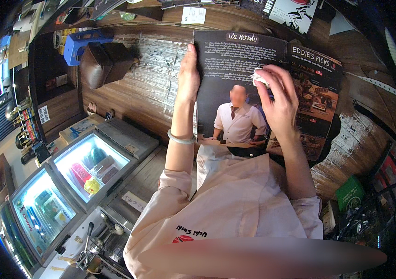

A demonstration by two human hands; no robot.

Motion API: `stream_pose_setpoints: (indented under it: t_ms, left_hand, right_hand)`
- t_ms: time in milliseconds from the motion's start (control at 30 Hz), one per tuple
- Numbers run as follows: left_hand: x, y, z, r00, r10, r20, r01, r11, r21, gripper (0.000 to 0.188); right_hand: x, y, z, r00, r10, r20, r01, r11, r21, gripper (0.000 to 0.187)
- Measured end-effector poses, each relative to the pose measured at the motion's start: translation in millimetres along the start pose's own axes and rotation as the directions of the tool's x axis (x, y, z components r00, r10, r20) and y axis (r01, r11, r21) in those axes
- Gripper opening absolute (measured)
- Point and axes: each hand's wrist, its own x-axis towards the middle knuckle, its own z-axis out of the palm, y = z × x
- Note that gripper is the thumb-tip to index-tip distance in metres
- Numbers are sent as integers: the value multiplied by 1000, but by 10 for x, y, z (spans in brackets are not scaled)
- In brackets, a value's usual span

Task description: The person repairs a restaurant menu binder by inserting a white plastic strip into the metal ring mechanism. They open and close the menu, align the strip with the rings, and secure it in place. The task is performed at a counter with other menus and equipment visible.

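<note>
Menu [235, 83], large, dark and open, stands upright against the person's chest over a wooden counter [151, 88]. Left hand [188, 76] grips its left edge, fingers wrapped behind the page, thumb in front. Right hand [279, 100] presses a small white cloth [259, 78] to the right-hand page, fingers pinched around it.

Containers: two glass-topped chest coolers [91, 162] at lower left, lit inside, hold coloured packs and bottles; individual items cannot be made out. A green bin [350, 193] at right; contents not visible.

Hidden: the menu's lower edge is covered by the pale shirt [235, 200]; most of the cloth is hidden in the fingers.

Surroundings: a brown padded stool [107, 63] and a blue plastic stool [81, 42] stand beyond the counter on a wooden floor.
</note>
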Motion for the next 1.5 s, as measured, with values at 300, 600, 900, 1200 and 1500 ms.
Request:
stream_pose_setpoints:
  t_ms: [300, 600, 900, 1200, 1500]
  left_hand:
    - [27, -9, -18, 988, -58, 146, 80, 986, -148, 68]
    - [-32, 47, 17, 981, -33, 192, 74, 975, -210, 68]
    - [-89, 23, 26, 982, -77, 174, 126, 950, -287, 70]
    - [-47, -24, -26, 973, -110, 204, 181, 911, -371, 66]
    - [-17, -116, -101, 974, 117, 192, -107, 992, -59, 55]
  right_hand:
    - [-16, -100, 334, 994, -97, 45, 95, 994, 48, 31]
    - [5, -200, 465, 964, -199, 177, 203, 979, -2, 29]
    - [-105, -234, 507, 962, -213, 172, 207, 977, 53, 27]
    - [-152, -85, 458, 975, -155, 158, 144, 987, 78, 26]
    - [748, -69, 744, 955, -292, -45, 293, 956, 9, 24]
